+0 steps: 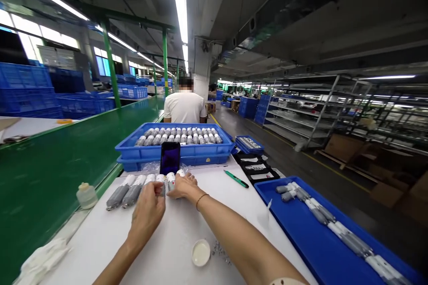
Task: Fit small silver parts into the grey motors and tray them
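A row of grey-and-white cylinders (117,193) lies side by side on the white table, white ends pointing away from me. My right hand (183,186) reaches over the right end of this row, its thumb and fingers round one cylinder (170,178). Just left of it, my left hand (149,207) has its fingers curled and the tips pinched together close to the neighbouring cylinders. Whatever those fingertips hold is too small or hidden to make out. A dark phone (170,158) stands upright behind the row, leaning towards the blue trays.
Stacked blue trays (133,160) of cylinders stand at the back. On the table are a green pen-like tool (236,179), a round white dish (201,253), and small metal bits (220,251). A long blue tray (294,236) lies right, a squeeze bottle (86,196) left. A person (185,107) sits ahead.
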The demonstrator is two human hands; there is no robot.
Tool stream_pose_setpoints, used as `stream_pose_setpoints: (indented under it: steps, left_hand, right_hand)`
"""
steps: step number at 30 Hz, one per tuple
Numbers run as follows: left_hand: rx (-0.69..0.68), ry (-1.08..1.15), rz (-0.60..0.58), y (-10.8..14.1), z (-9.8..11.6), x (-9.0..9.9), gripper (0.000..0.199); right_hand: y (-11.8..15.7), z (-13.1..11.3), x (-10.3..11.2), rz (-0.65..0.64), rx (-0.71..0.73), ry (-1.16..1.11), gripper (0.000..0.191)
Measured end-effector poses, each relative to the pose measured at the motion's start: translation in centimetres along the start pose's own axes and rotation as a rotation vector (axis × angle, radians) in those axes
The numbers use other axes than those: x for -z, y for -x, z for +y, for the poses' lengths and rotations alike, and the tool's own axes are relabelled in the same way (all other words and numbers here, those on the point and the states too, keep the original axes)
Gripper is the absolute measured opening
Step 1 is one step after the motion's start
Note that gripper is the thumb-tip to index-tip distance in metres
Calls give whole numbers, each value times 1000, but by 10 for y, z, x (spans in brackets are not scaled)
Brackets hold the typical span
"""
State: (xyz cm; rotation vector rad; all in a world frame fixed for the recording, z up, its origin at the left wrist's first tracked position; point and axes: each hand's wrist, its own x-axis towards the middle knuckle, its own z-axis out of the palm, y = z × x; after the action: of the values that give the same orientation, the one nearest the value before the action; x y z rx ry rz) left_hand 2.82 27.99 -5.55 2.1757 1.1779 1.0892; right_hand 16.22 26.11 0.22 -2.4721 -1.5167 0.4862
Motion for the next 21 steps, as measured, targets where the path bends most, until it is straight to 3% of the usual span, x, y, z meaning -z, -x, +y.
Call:
stream_pose_setpoints:
  steps: [8,13,17,21]
  left_hand:
    - [-31,-67,-13,-4,-7,25,23]
    - [7,-26,-19,-3,-3,42,26]
    - [51,84,-14,-2,34,66,46]
    - [23,182,30,-16,103,121,56]
  right_hand:
    - [-6,-6,-17,78,-76,-9,45]
    - [5,6,-20,151,-8,-44,44]
    - [20,13,-10,184,28,-132,46]
    - [46,12,24,237,139,-260,48]
